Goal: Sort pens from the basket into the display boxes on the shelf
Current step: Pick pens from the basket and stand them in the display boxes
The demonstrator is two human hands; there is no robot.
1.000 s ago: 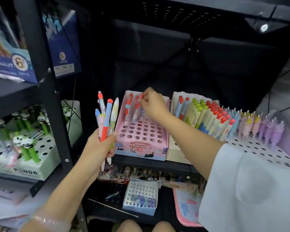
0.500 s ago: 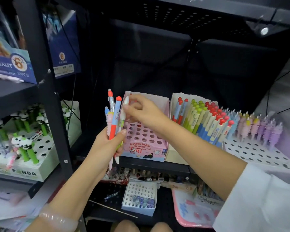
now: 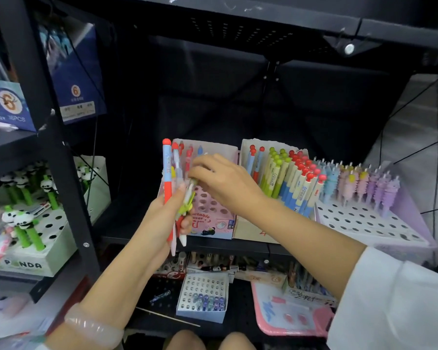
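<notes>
Your left hand (image 3: pixel 162 218) grips a bunch of pens (image 3: pixel 173 188) upright, fingers curled round the barrels, thumb pressed across the front. The bunch sits just in front of the left edge of the pink display box (image 3: pixel 213 218), on the middle shelf (image 3: pixel 213 245). Tallest in the bunch: a blue-and-orange pen with a red ball top (image 3: pixel 167 173).

Your right hand (image 3: pixel 225 180) reaches in from the right, fingertips pinching the top of a clear pen with green trim (image 3: pixel 189 198) in that bunch. Motion blur there, so the exact contact is hard to read.

Pink box: a few pens stand in its far row (image 3: pixel 187 154), near holes are open.

Right of it, touching, a cream box (image 3: pixel 248 231) packed with red-topped and green-topped pens (image 3: pixel 288 178). Further right, a white perforated tray (image 3: pixel 364 221) with pastel blue, pink and purple pens along its far row (image 3: pixel 364 185).

Left bay: white box marked PANDA (image 3: pixel 25 263) with green panda-topped pens (image 3: pixel 23 223).

Lower shelf: small white box with a few clear blue pieces (image 3: pixel 202 299), pink tray (image 3: pixel 293 317) to its right.

Bracelet (image 3: pixel 91 327) on your left wrist, white sleeve (image 3: pixel 395 304) on your right arm.
</notes>
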